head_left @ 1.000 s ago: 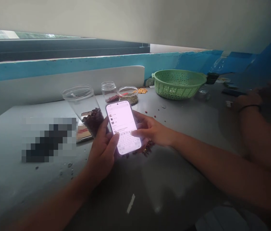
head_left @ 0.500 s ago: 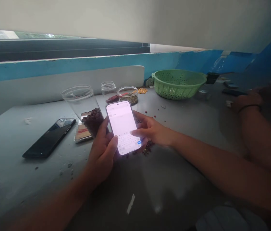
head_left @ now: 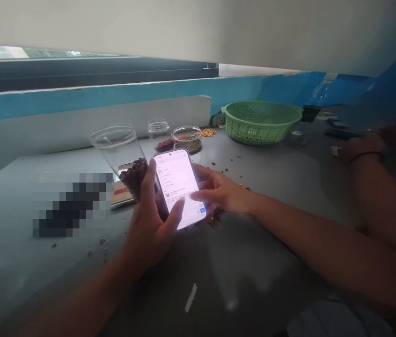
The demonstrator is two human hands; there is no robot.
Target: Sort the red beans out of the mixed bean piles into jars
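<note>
A lit smartphone (head_left: 175, 180) is tilted up above the table between my two hands. My left hand (head_left: 154, 217) grips its left edge, with the thumb over the on-screen keyboard. On the other side my right hand (head_left: 221, 189) clasps the phone, its thumb also over the keyboard and its fingers partly hidden behind. Just beyond my left hand stands a clear plastic jar (head_left: 115, 145) with dark brown beans (head_left: 135, 173) in it. Loose small beans (head_left: 215, 217) lie on the table, partly covered by the phone and my right hand.
Behind the phone are a small jar of red beans (head_left: 164, 144), a round tub of green beans (head_left: 189, 142) and yellow kernels (head_left: 208, 132). A green basket (head_left: 261, 124) stands at the back. Another person's hand (head_left: 364, 145) rests at right. A pixelated dark object (head_left: 71, 206) lies left.
My left thumb has moved right, further over the keyboard, and the left index finger has risen along the phone's edge. Lines of text now fill the screen.
</note>
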